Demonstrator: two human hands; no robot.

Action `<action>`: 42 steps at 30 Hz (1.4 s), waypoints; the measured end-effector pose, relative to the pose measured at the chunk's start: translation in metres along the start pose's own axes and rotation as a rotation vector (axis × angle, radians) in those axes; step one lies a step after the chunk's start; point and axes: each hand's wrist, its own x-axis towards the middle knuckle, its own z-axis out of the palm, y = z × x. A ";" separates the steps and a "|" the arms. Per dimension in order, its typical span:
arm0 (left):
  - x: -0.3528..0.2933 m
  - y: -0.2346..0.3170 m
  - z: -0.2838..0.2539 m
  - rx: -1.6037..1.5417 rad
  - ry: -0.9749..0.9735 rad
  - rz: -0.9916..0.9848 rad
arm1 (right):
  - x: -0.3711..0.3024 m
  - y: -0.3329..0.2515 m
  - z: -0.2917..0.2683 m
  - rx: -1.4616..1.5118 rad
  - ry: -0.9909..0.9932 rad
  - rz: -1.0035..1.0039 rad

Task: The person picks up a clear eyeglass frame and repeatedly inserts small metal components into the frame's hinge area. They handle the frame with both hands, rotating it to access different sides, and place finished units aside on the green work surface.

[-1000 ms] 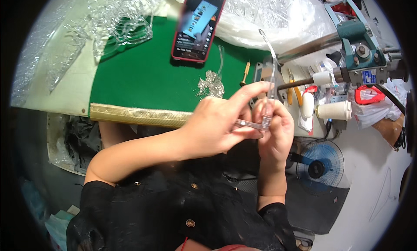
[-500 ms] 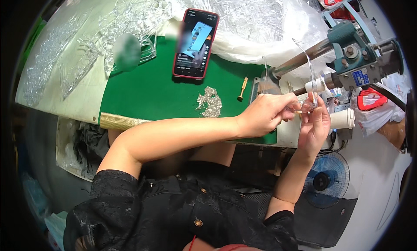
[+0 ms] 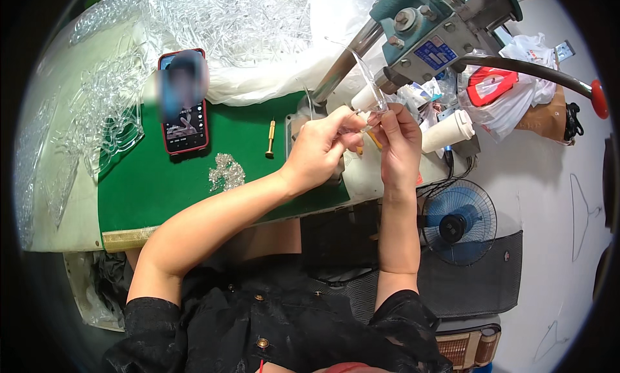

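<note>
In front of the teal bench press [image 3: 403, 27], both hands hold a clear plastic eyeglass frame [image 3: 369, 82] whose thin temples point up and away. My left hand [image 3: 320, 145] is closed, its thumb and fingers pinching the left part of the frame. Opposite it, my right hand [image 3: 402, 140] pinches the right part near a temple. The fingers hide most of the frame's front. Left of my left hand, a small brass-coloured screwdriver [image 3: 270, 139] lies on the green mat [image 3: 142, 202], near a little heap of tiny shiny metal pieces [image 3: 226, 173].
A phone in a red case [image 3: 187, 140] lies on the mat's far side. Clear frames [image 3: 106, 108] and bagged clear parts [image 3: 239, 34] cover the table's back and left. A white cup [image 3: 449, 131] stands right of my hands; a blue fan [image 3: 455, 224] is below the table edge.
The view has swung to the right, so the table's contents sit further left. Both hands keep their hold on the eyeglass frame beside the press, with the fingers slightly shifted.
</note>
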 end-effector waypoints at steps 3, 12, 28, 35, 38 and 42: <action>0.002 0.000 0.001 -0.021 0.001 -0.037 | 0.005 0.002 -0.004 -0.034 -0.045 -0.042; 0.003 -0.003 -0.002 -0.003 0.032 -0.001 | 0.053 -0.144 -0.011 0.083 -0.144 -0.671; -0.004 0.039 -0.044 0.247 -0.123 -0.096 | 0.025 -0.090 0.031 -0.196 0.361 -0.913; -0.101 0.137 -0.131 0.391 -0.189 -0.124 | -0.122 0.062 0.058 -0.945 -0.276 -0.294; -0.142 0.178 -0.174 1.266 -0.108 0.143 | -0.163 0.080 0.081 -1.296 -0.284 -0.340; -0.163 0.159 -0.196 1.199 0.615 0.377 | -0.170 0.087 0.090 -1.323 -0.261 -0.319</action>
